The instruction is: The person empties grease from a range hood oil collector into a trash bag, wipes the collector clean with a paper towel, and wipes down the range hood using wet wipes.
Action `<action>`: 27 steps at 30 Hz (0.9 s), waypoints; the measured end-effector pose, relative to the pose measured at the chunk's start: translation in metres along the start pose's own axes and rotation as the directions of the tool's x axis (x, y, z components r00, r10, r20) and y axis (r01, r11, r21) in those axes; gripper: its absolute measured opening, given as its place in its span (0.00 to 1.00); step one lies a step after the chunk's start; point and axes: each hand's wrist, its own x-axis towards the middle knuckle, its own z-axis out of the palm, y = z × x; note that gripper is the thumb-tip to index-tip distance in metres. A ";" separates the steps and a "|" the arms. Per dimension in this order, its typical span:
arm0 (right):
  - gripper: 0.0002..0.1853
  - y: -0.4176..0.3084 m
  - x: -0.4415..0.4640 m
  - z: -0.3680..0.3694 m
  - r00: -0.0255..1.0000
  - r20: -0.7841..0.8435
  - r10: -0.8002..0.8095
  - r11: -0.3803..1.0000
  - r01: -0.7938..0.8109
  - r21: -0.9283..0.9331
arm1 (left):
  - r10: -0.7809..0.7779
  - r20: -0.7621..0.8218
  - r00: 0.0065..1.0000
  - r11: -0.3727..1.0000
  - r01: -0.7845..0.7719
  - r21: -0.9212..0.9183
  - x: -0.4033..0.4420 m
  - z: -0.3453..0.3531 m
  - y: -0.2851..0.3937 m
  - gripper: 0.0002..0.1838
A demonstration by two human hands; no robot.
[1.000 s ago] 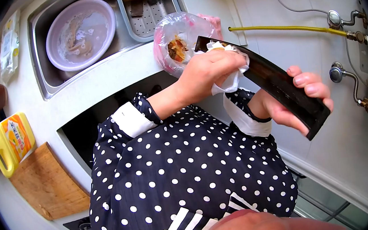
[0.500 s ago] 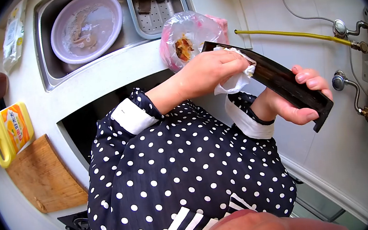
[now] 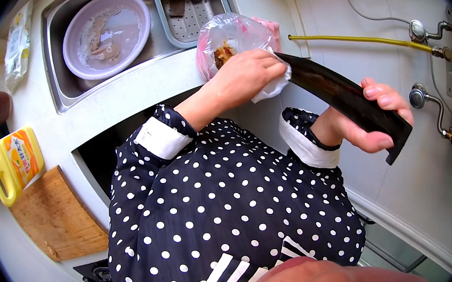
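My left hand [image 3: 247,78] is closed on a crumpled white tissue [image 3: 275,88], pressed against the far left end of a long, narrow dark tray [image 3: 336,85]. The tray looks glossy, with a raised lip at its near right end. At that end my right hand [image 3: 370,120] grips it from below, thumb on the near side and fingers over the far edge. Just beyond my left hand stands a clear and pink plastic bag [image 3: 233,27] holding brownish-orange scraps [image 3: 223,55], partly hidden by the hand.
A purple basin [image 3: 141,12] of soapy water sits in the steel sink [image 3: 56,76], beside a grey drain basket [image 3: 192,29]. Leftward are a yellow detergent jug [image 3: 16,163] and a wooden board [image 3: 57,216]. A yellow hose [image 3: 358,37] and wall valves [image 3: 420,97] are at right.
My left hand has slid the tissue up and left along the tray to its far end. My right hand keeps its grip, almost unmoved.
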 end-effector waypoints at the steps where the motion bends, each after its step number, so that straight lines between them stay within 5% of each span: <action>1: 0.30 0.002 -0.001 0.000 1.000 0.005 -0.001 1.000 0.001 0.010 | -0.038 -0.011 0.999 0.999 0.038 -0.003 -0.002 0.000 -0.002 0.16; 5: 0.26 0.006 0.002 -0.009 0.993 0.072 -0.093 0.986 0.081 0.144 | 0.008 -0.265 0.964 0.999 0.004 0.047 -0.008 -0.001 0.000 0.17; 8: 0.23 0.003 -0.001 -0.010 0.976 0.131 -0.174 0.957 0.136 0.256 | -0.289 -0.412 0.864 0.952 0.213 -0.221 -0.020 0.002 0.007 0.11; 9: 0.23 0.001 -0.002 -0.010 0.975 0.124 -0.185 0.945 0.142 0.294 | -0.470 -0.370 0.802 0.871 0.352 -0.342 -0.021 0.002 0.008 0.06; 12: 0.22 -0.006 -0.004 -0.012 0.974 0.136 -0.182 0.919 0.119 0.377 | -0.688 -0.192 0.700 0.668 0.509 -0.543 -0.020 0.002 0.005 0.09; 17: 0.21 -0.010 -0.009 -0.006 0.963 0.118 -0.242 0.895 0.174 0.412 | -0.828 0.096 0.553 0.303 0.584 -0.753 -0.016 0.007 0.014 0.16; 21: 0.20 -0.015 -0.012 -0.001 0.955 0.129 -0.267 0.915 0.209 0.345 | -0.706 -0.268 0.655 0.684 0.534 -0.498 -0.017 0.002 0.025 0.15; 24: 0.19 -0.018 -0.016 0.003 0.958 0.131 -0.253 0.910 0.190 0.368 | -0.537 -0.413 0.735 0.833 0.386 -0.396 -0.009 0.003 0.021 0.12; 27: 0.19 -0.020 -0.018 0.002 0.964 0.144 -0.224 0.908 0.153 0.390 | -0.240 -0.338 0.910 0.968 0.196 -0.159 -0.006 0.002 0.012 0.08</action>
